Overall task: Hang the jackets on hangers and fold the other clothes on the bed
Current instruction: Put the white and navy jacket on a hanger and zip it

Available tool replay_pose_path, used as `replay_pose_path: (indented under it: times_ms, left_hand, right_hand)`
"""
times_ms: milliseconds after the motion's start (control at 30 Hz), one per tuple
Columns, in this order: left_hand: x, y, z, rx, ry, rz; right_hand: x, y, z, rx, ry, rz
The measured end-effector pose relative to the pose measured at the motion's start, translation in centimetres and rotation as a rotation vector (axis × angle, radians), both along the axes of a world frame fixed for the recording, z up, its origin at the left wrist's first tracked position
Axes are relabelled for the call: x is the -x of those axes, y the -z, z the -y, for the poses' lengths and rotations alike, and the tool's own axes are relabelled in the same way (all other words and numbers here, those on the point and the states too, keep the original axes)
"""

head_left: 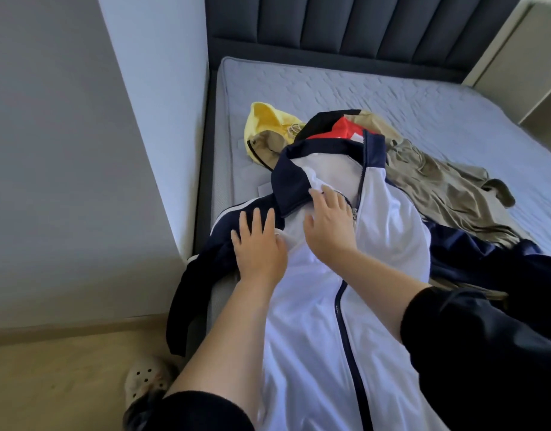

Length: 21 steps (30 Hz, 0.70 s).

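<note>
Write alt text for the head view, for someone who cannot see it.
A person's left hand and right hand rest flat on a white and navy zip jacket spread on the bed, near its collar. A yellow garment and a khaki garment lie behind it.

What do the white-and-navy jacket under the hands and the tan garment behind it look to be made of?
White-and-navy jacket: smooth synthetic knit, likely polyester tracksuit fabric; it has a faint sheen and soft, shallow folds. Tan garment: thin matte woven cloth, perhaps cotton or nylon; it shows many fine, sharp creases. The fibre cannot be confirmed from the look alone.
</note>
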State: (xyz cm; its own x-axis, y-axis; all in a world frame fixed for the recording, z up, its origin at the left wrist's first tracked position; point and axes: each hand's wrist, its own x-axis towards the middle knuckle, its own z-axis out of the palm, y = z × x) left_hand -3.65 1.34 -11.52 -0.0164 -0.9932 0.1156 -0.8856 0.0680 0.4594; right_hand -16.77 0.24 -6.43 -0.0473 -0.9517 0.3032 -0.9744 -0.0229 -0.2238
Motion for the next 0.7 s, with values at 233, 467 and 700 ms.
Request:
replay_pose_path:
  times_ms: [233, 467, 700]
  left_hand:
    - [-0.9, 3.0, 1.6, -0.397, 0.121, 0.042]
    - [0.2, 2.2, 1.7, -0.383, 0.144, -0.199]
    - [1.2, 1.7, 1.1, -0.340, 0.215, -0.298]
  right_hand:
    - [1.6, -2.7, 7.0, 0.181, 0.229, -0.109]
    - [6.8, -5.2, 8.8, 0.380, 0.519, 0.431]
    - [10.7, -4.1, 8.0, -0.140, 0.598, 1.146]
